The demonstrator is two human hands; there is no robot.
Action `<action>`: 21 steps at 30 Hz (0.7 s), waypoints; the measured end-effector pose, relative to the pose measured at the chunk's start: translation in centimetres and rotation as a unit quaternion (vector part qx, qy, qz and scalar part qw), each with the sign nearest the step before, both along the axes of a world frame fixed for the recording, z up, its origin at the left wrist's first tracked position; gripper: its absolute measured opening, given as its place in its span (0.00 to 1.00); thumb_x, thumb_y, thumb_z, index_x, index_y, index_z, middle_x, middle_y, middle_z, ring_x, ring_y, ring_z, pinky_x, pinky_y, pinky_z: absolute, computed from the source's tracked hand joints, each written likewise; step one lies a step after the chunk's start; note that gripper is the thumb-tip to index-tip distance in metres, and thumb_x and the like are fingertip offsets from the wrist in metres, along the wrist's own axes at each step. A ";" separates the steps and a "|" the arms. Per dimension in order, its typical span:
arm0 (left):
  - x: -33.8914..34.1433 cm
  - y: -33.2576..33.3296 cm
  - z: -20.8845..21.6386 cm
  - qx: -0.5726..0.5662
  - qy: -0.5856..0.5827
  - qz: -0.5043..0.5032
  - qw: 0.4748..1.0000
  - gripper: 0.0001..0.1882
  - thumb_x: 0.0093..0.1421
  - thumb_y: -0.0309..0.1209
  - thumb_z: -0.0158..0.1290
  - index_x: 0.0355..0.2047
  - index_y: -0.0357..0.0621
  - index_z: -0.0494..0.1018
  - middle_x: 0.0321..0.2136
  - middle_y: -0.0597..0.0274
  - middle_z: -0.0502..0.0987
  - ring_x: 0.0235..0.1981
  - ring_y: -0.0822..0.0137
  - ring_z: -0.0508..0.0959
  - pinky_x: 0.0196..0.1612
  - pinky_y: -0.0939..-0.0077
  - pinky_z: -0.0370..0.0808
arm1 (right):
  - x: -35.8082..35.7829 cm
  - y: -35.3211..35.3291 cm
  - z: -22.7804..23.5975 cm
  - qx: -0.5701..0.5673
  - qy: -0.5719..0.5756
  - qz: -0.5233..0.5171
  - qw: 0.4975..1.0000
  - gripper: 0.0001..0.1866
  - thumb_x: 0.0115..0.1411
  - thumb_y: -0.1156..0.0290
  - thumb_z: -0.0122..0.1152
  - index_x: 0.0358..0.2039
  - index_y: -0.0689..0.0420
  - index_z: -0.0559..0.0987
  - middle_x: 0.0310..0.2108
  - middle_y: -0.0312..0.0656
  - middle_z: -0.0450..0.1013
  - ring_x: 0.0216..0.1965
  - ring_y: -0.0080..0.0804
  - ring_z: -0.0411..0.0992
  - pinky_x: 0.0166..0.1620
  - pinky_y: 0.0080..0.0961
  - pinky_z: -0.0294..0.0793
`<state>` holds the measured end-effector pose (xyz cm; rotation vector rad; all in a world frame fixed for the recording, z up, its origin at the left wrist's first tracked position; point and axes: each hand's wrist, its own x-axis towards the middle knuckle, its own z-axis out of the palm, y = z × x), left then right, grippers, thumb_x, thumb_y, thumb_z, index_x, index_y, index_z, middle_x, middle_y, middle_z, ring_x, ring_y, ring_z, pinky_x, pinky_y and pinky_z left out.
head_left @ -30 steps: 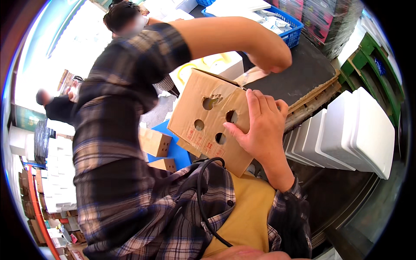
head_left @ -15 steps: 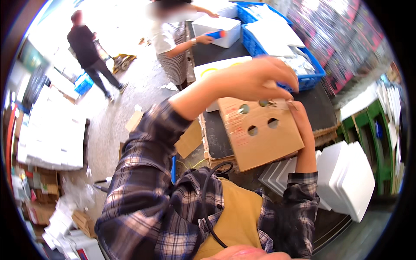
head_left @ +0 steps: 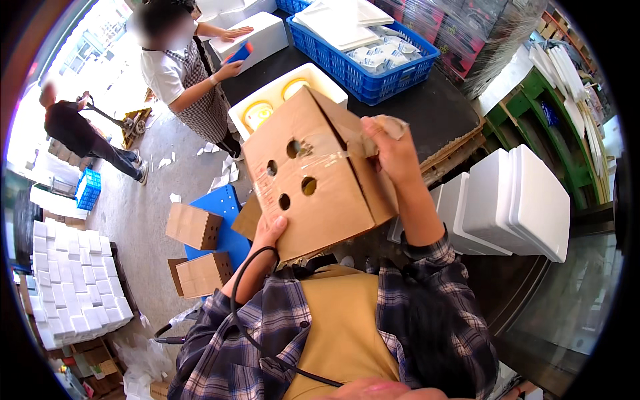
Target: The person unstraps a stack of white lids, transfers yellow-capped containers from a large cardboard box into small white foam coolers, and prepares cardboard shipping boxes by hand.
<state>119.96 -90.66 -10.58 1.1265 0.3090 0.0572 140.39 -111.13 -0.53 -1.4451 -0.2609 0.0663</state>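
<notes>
A brown cardboard box (head_left: 327, 193) with several round holes is tilted between my hands over the near edge of the dark table. My left hand (head_left: 267, 235) grips its near left edge, thumb on the holed face and fingers hidden. At the right side, my right hand (head_left: 395, 155) is closed on a crumpled strip of clear tape (head_left: 392, 127). More tape crosses the holed face, and a dark gap shows along the box's right edge. Behind the box, an open white foam box (head_left: 337, 93) holds round yellow-rimmed containers (head_left: 257, 115).
Blue crates (head_left: 383, 83) with white packs and foam lids stand on the table (head_left: 427, 127). White foam boxes (head_left: 490, 200) are at my right. Small cartons (head_left: 203, 275) lie by a blue panel (head_left: 230, 217) at left. A co-worker (head_left: 177, 67) holds a blue-and-red object; another person stands farther off.
My left hand has come back from the far corner to the box's near left edge. The box has turned and tilted up. Tape now shows in my right hand; the view has shifted.
</notes>
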 end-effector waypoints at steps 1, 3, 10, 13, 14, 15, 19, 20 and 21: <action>1.0 -0.1 -0.5 -0.009 -0.014 -0.039 0.999 0.44 0.56 0.51 0.62 0.62 0.35 0.59 0.54 0.55 0.73 0.54 0.62 0.74 0.56 0.67 0.71 | -0.2 0.0 0.4 0.001 -0.021 -0.023 1.000 0.15 0.62 0.66 0.63 0.21 0.55 0.73 0.18 0.24 0.64 0.22 0.13 0.61 0.24 0.18 0.59; 3.8 -1.7 -2.9 -0.050 -0.072 -0.081 0.993 0.42 0.58 0.53 0.59 0.62 0.34 0.60 0.53 0.56 0.73 0.54 0.64 0.73 0.56 0.68 0.70 | 0.9 -1.2 2.2 -0.047 -0.062 -0.007 0.997 0.17 0.64 0.65 0.61 0.18 0.55 0.71 0.17 0.23 0.62 0.21 0.11 0.59 0.23 0.17 0.55; 9.8 -0.9 -14.6 0.182 -0.010 -0.089 0.979 0.31 0.65 0.35 0.55 0.64 0.40 0.58 0.56 0.49 0.71 0.56 0.62 0.72 0.59 0.71 0.68 | 7.6 -3.4 -2.8 -0.083 -0.166 -0.058 0.981 0.17 0.64 0.60 0.59 0.21 0.55 0.76 0.14 0.27 0.66 0.13 0.16 0.62 0.16 0.16 0.58; 6.8 3.2 -16.8 0.220 0.030 -0.068 0.973 0.23 0.65 0.33 0.54 0.58 0.35 0.66 0.50 0.53 0.76 0.52 0.64 0.75 0.56 0.73 0.71 | 16.2 -12.7 5.3 -0.073 -0.063 -0.257 0.962 0.16 0.64 0.61 0.57 0.21 0.54 0.75 0.19 0.35 0.71 0.17 0.23 0.65 0.21 0.25 0.65; 6.5 3.9 -17.0 0.217 0.030 -0.070 0.973 0.22 0.65 0.33 0.54 0.56 0.35 0.68 0.48 0.54 0.77 0.50 0.65 0.76 0.55 0.74 0.71 | 23.4 -20.8 5.4 0.199 -0.049 -0.231 0.951 0.15 0.67 0.64 0.52 0.25 0.57 0.73 0.19 0.38 0.70 0.18 0.27 0.65 0.21 0.27 0.65; 6.6 4.3 -17.9 0.187 0.019 -0.075 0.979 0.21 0.65 0.32 0.54 0.56 0.36 0.68 0.48 0.55 0.77 0.50 0.66 0.76 0.55 0.73 0.72 | 27.0 -29.1 8.2 0.213 -0.030 -0.256 0.942 0.12 0.69 0.68 0.49 0.30 0.62 0.70 0.21 0.43 0.71 0.20 0.33 0.69 0.25 0.29 0.72; 6.8 3.8 -13.5 0.251 -0.047 -0.042 0.966 0.24 0.63 0.30 0.56 0.58 0.38 0.66 0.51 0.54 0.74 0.53 0.63 0.74 0.57 0.71 0.70 | 27.1 -26.3 10.9 -0.088 -0.067 -0.326 0.939 0.36 0.64 0.57 0.59 0.65 0.59 0.56 0.57 0.52 0.66 0.59 0.50 0.64 0.57 0.57 0.64; 7.6 3.2 -12.3 0.313 -0.088 -0.048 0.945 0.25 0.62 0.30 0.57 0.59 0.38 0.65 0.52 0.53 0.74 0.54 0.63 0.74 0.57 0.70 0.70 | 26.4 -26.4 11.3 -0.200 -0.117 -0.305 0.924 0.41 0.62 0.55 0.62 0.68 0.56 0.53 0.62 0.50 0.62 0.65 0.49 0.59 0.62 0.59 0.58; 8.1 3.0 -10.6 0.361 -0.108 -0.052 0.925 0.26 0.61 0.30 0.57 0.58 0.39 0.65 0.55 0.50 0.72 0.56 0.56 0.72 0.59 0.67 0.68 | 24.4 -22.7 11.2 -0.196 -0.138 -0.230 0.943 0.45 0.57 0.52 0.67 0.69 0.50 0.54 0.68 0.44 0.54 0.71 0.43 0.46 0.68 0.52 0.44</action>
